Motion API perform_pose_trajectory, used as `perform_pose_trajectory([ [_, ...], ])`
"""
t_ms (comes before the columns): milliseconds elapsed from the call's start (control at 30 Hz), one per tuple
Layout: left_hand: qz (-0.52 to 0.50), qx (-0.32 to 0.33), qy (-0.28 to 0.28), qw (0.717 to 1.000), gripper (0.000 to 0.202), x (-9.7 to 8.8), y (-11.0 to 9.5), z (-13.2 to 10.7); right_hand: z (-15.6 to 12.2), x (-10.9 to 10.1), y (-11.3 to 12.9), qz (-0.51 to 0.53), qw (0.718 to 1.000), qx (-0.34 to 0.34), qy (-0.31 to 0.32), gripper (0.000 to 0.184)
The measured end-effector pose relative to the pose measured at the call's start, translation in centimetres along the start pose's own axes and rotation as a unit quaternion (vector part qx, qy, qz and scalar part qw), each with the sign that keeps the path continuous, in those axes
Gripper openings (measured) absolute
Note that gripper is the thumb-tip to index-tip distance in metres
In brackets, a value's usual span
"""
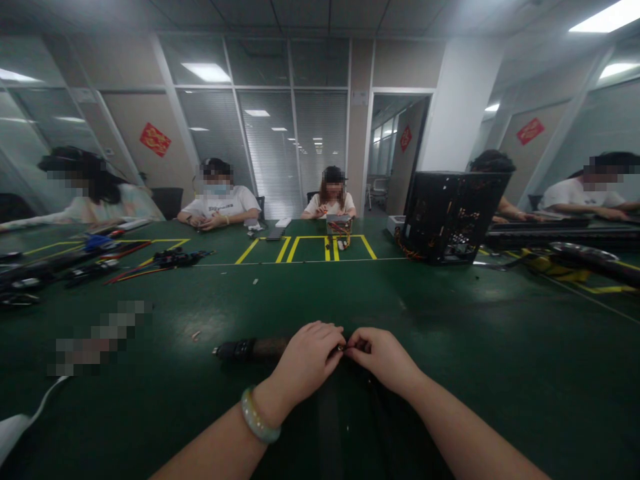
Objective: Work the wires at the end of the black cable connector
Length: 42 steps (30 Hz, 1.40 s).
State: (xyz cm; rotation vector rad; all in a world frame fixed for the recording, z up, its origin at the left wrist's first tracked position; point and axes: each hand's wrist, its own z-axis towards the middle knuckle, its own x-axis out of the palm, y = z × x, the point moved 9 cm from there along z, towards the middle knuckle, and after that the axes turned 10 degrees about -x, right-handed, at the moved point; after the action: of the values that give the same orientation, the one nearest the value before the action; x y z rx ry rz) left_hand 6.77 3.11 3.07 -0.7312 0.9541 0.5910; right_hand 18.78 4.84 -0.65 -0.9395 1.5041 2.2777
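Note:
A dark cylindrical tool (pixel 270 348) with a ringed black nose and a small metal tip, which looks like an electric screwdriver, lies across the green table. My left hand (pixel 307 360) is closed around its right end and hides that part. Close beside it, my right hand (pixel 383 357) is closed, thumb and fingers pinched together at the tool's end. A tiny brassy glint shows between the two hands; what the right fingers hold is too small to make out. Something dark, perhaps a cable, runs below the right hand.
The green tabletop (pixel 200 413) carries a black computer case (pixel 450 217) at the back right. Dark cables (pixel 177 257) lie at the left, with a white cord (pixel 50 393) nearer me. Yellow tape (pixel 330 237) marks the far side, where several people sit working.

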Motion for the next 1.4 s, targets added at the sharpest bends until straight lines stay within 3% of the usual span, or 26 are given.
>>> perform_pose_trajectory([
  [1400,0.003,-0.013,-0.004,1.000,0.013,0.09,0.49,0.04,0.00,-0.05,-0.32,0.002,1.000,0.000,-0.009,0.009],
])
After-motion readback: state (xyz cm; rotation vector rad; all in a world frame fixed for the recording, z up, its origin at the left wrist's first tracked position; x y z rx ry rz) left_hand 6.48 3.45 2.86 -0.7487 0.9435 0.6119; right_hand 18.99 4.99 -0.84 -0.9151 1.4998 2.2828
